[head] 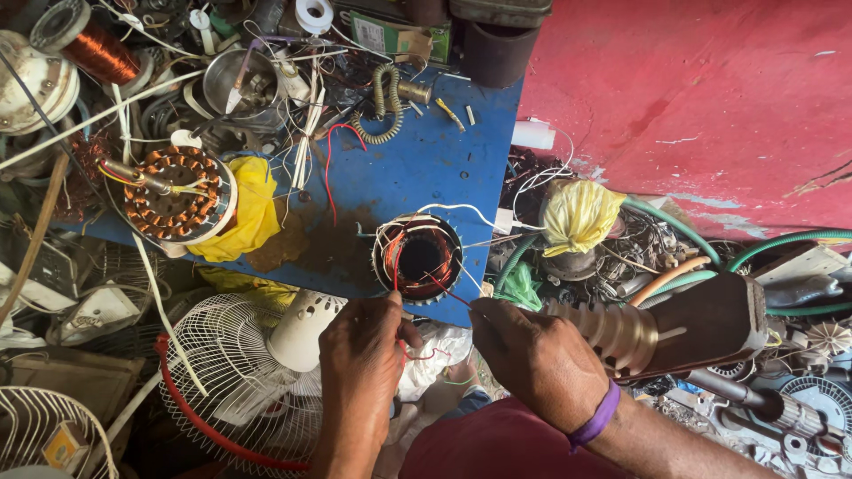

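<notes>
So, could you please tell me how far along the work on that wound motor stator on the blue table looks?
Done: the stator on the blue table already carries copper windings, with white and red leads coming out. In hand: the left hand and right hand pinch thin red wires running from it. Left: those leads hang loose, with no housing around the stator.

At the far edge of the blue workbench [417, 168] lies 1 flat green box [377, 34] with a white label [374, 35] on its top. Just to its right stands a small brown cardboard packet [417, 43], partly torn. In the lower left corner, behind a white wire fan guard [53, 435], lies 1 small yellow carton [64, 446], tilted.
</notes>
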